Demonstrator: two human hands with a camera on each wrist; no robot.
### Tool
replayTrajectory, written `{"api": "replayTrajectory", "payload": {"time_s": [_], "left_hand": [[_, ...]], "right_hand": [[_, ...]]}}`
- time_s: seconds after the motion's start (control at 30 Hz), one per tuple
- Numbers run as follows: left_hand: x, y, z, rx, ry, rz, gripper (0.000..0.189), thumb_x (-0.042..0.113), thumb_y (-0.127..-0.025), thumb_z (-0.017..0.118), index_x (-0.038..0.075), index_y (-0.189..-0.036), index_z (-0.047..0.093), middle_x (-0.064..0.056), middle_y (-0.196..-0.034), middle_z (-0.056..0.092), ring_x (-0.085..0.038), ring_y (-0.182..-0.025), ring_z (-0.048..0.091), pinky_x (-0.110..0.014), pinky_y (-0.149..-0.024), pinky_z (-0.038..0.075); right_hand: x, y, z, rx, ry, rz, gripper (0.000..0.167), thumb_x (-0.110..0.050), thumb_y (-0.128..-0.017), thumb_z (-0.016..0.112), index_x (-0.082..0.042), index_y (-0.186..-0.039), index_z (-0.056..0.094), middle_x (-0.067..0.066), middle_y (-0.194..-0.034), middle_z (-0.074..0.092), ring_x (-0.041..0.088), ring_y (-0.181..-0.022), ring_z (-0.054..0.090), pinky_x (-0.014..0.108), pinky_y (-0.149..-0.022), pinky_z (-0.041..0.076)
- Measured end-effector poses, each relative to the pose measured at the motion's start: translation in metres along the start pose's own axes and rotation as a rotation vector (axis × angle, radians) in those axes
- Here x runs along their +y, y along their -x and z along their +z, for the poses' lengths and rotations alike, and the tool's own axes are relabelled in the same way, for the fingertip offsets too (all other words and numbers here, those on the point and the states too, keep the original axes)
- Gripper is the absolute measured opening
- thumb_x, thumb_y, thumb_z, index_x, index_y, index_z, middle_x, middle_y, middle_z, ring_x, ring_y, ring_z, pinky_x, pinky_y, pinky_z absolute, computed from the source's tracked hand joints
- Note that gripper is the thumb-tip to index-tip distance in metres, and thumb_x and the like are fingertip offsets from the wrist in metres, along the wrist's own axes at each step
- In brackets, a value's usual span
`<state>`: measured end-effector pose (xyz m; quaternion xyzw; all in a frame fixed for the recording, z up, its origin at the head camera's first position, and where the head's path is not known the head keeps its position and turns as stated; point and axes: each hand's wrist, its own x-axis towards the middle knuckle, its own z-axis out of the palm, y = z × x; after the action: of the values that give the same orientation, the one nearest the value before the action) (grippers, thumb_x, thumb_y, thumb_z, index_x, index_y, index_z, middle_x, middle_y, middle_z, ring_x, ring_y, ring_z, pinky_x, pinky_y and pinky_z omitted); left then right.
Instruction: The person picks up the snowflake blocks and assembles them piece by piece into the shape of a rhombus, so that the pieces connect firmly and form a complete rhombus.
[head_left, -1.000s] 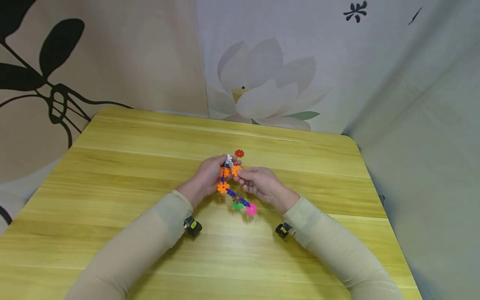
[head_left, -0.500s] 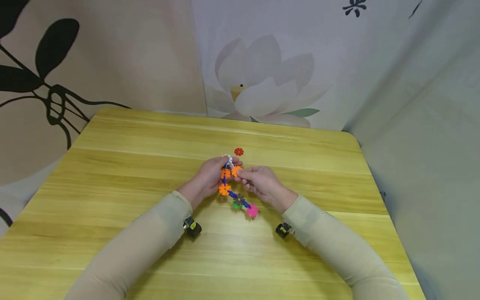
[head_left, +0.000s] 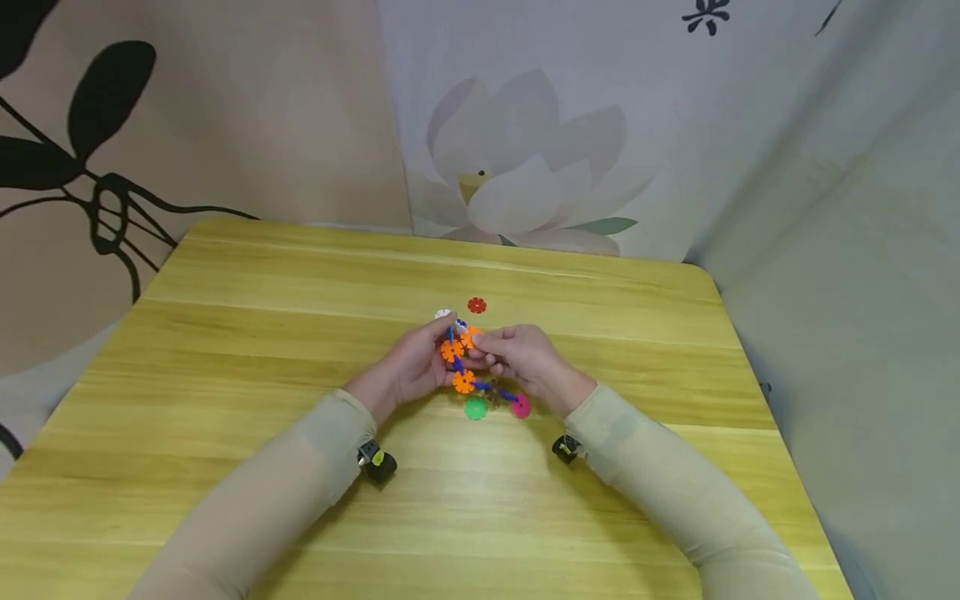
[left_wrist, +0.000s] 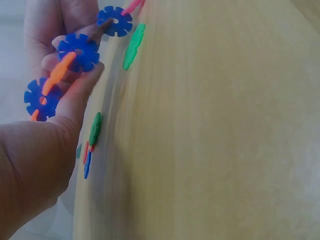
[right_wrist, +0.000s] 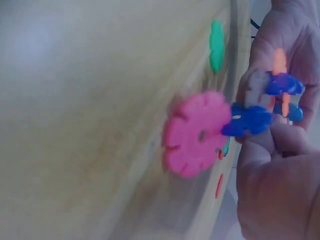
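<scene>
Pale cloth printed with a large flower (head_left: pixel 540 167) hangs behind a wood-grained table (head_left: pixel 600 500), and near the table's middle, from the head view, two hands work a chain (head_left: pixel 463 382) of slotted plastic discs. The left hand (head_left: pixel 405 365) bends its thumb over the chain's far end, beside a white disc (head_left: pixel 442 314); its other fingers are partly hidden behind the links. The right hand (head_left: pixel 528 358) pinches an orange disc (head_left: pixel 470 337) between thumb and forefinger; whether that disc is slotted in cannot be told. Good handling here probably means bracing the neighbouring piece close to the joint, lining slot to slot squarely, and pushing straight, so the loose links neither twist nor pop off. Counted in this view: three orange discs, one pink disc (head_left: pixel 521 406) at the near right end, one green disc (head_left: pixel 476 408) just nearer than the chain, and one red disc (head_left: pixel 477 305) lying apart on the far side. From the left wrist, three blue discs (left_wrist: pixel 88 59) and two orange ones show, plus a dark green piece (left_wrist: pixel 95 129) edge-on; how the left fingertips meet is unclear. From the right wrist, one brown disc (right_wrist: pixel 257 87) sits among three blue; the right fingertips are hard to make out.
</scene>
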<state>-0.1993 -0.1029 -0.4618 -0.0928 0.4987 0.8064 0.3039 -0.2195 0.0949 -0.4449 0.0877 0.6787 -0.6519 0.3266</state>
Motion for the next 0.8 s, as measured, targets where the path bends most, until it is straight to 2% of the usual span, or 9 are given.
{"api": "replayTrajectory", "payload": {"time_s": [0.1, 0.2, 0.27, 0.33, 0.4, 0.47, 0.53, 0.63, 0.8], "left_hand": [[-0.002, 0.001, -0.003, -0.007, 0.019, -0.021, 0.044, 0.048, -0.117, 0.03, 0.011, -0.125, 0.052, -0.005, -0.111, 0.072, -0.019, -0.095, 0.074, -0.039, -0.089, 0.066], [-0.002, 0.002, -0.008, 0.0, 0.036, -0.044, 0.052, 0.047, -0.117, 0.029, 0.007, -0.145, 0.046, -0.017, -0.135, 0.07, -0.027, -0.107, 0.078, -0.048, -0.101, 0.064], [-0.002, 0.003, -0.011, 0.014, 0.047, -0.047, 0.058, 0.047, -0.118, 0.029, 0.005, -0.157, 0.039, -0.023, -0.15, 0.061, -0.032, -0.116, 0.077, -0.053, -0.108, 0.059], [-0.001, 0.003, -0.015, 0.025, 0.05, -0.04, 0.062, 0.048, -0.117, 0.03, 0.004, -0.161, 0.034, -0.024, -0.157, 0.055, -0.036, -0.122, 0.074, -0.057, -0.111, 0.055], [-0.001, 0.003, -0.016, 0.041, 0.042, -0.039, 0.063, 0.049, -0.117, 0.034, 0.005, -0.161, 0.036, -0.023, -0.155, 0.057, -0.037, -0.123, 0.073, -0.057, -0.111, 0.055], [-0.002, 0.002, -0.016, 0.041, 0.027, -0.036, 0.062, 0.048, -0.116, 0.039, 0.005, -0.161, 0.038, -0.021, -0.15, 0.062, -0.036, -0.122, 0.075, -0.056, -0.109, 0.057], [-0.003, 0.001, -0.015, 0.035, 0.01, -0.037, 0.061, 0.046, -0.115, 0.044, 0.005, -0.159, 0.04, -0.018, -0.144, 0.066, -0.034, -0.119, 0.076, -0.054, -0.106, 0.06], [-0.004, 0.0, -0.012, 0.031, -0.017, -0.031, 0.059, 0.044, -0.114, 0.048, 0.002, -0.156, 0.045, -0.018, -0.14, 0.069, -0.031, -0.114, 0.078, -0.05, -0.102, 0.063], [-0.002, 0.001, -0.011, 0.054, -0.026, -0.02, 0.059, 0.046, -0.115, 0.045, 0.002, -0.155, 0.046, -0.021, -0.142, 0.067, -0.029, -0.109, 0.079, -0.049, -0.103, 0.062]], "right_hand": [[-0.004, -0.003, -0.002, 0.018, 0.226, -0.038, 0.028, -0.029, -0.105, 0.072, -0.002, -0.111, 0.079, 0.006, -0.088, 0.081, 0.008, -0.066, 0.063, 0.017, -0.056, 0.05], [-0.011, -0.011, -0.008, 0.077, 0.557, -0.154, 0.036, -0.036, -0.109, 0.065, -0.004, -0.106, 0.08, 0.009, -0.089, 0.08, 0.014, -0.068, 0.062, 0.024, -0.059, 0.051], [-0.017, -0.019, -0.012, 0.128, 0.792, -0.256, 0.036, -0.036, -0.111, 0.059, -0.006, -0.116, 0.078, 0.011, -0.101, 0.08, 0.02, -0.08, 0.067, 0.031, -0.069, 0.057], [-0.022, -0.033, -0.014, 0.163, 1.018, -0.364, 0.034, -0.031, -0.113, 0.055, -0.009, -0.134, 0.071, 0.012, -0.122, 0.076, 0.027, -0.102, 0.071, 0.039, -0.088, 0.062], [-0.024, -0.047, -0.016, 0.153, 1.191, -0.436, 0.039, -0.027, -0.114, 0.053, -0.015, -0.151, 0.06, 0.015, -0.14, 0.067, 0.032, -0.122, 0.067, 0.047, -0.107, 0.058], [-0.025, -0.059, -0.017, 0.123, 1.313, -0.476, 0.044, -0.026, -0.114, 0.054, -0.019, -0.158, 0.054, 0.016, -0.15, 0.058, 0.034, -0.134, 0.061, 0.05, -0.117, 0.053], [-0.024, -0.068, -0.017, 0.104, 1.37, -0.495, 0.043, -0.025, -0.113, 0.057, -0.019, -0.156, 0.057, 0.017, -0.148, 0.056, 0.034, -0.133, 0.06, 0.049, -0.116, 0.053], [-0.022, -0.073, -0.018, 0.111, 1.368, -0.505, 0.034, -0.021, -0.109, 0.064, -0.015, -0.142, 0.069, 0.015, -0.142, 0.059, 0.032, -0.128, 0.062, 0.047, -0.114, 0.055], [-0.024, -0.063, -0.018, 0.084, 1.327, -0.46, 0.014, -0.015, -0.104, 0.071, -0.007, -0.115, 0.075, 0.012, -0.122, 0.068, 0.028, -0.113, 0.064, 0.042, -0.105, 0.058]]}}
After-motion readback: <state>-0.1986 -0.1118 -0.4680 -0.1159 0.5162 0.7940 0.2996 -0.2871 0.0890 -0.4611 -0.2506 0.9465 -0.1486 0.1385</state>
